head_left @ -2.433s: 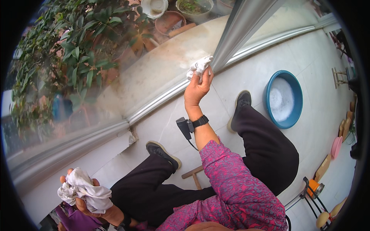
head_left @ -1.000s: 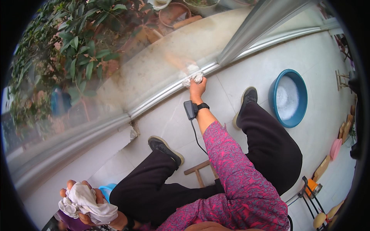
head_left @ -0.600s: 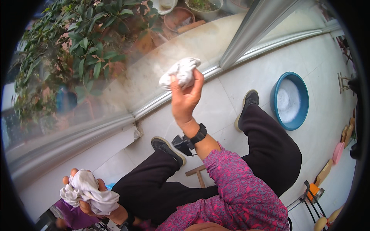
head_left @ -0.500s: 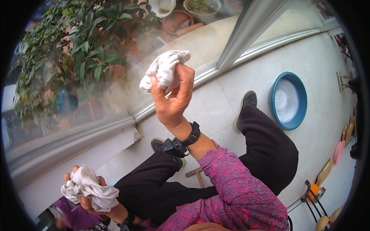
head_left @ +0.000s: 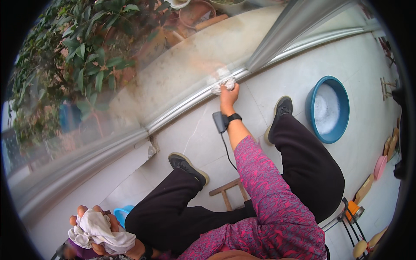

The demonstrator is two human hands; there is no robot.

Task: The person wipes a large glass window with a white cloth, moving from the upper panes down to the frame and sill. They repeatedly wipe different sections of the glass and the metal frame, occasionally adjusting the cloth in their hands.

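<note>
Far ahead, my right hand (head_left: pixel 229 97) presses a crumpled white cloth (head_left: pixel 224 85) against the bottom of the window glass (head_left: pixel 173 82), just above its metal frame. A faint reflection of the cloth shows in the pane. At the lower left, my left hand (head_left: pixel 99 248) is wrapped round another bunched white cloth (head_left: pixel 102 229), away from the glass. Its fingertips show along the cloth's far side.
A teal basin (head_left: pixel 310 108) of white suds stands on the tiled floor at the right. A small wooden stool (head_left: pixel 225 190) lies between my legs, and a light blue basin (head_left: pixel 119 213) shows beside my left leg. Plants (head_left: pixel 86 65) and pots are behind the glass.
My right hand has lowered its cloth from higher up the glass to the bottom edge and moved right. The left hand has sunk slightly, still holding its cloth.
</note>
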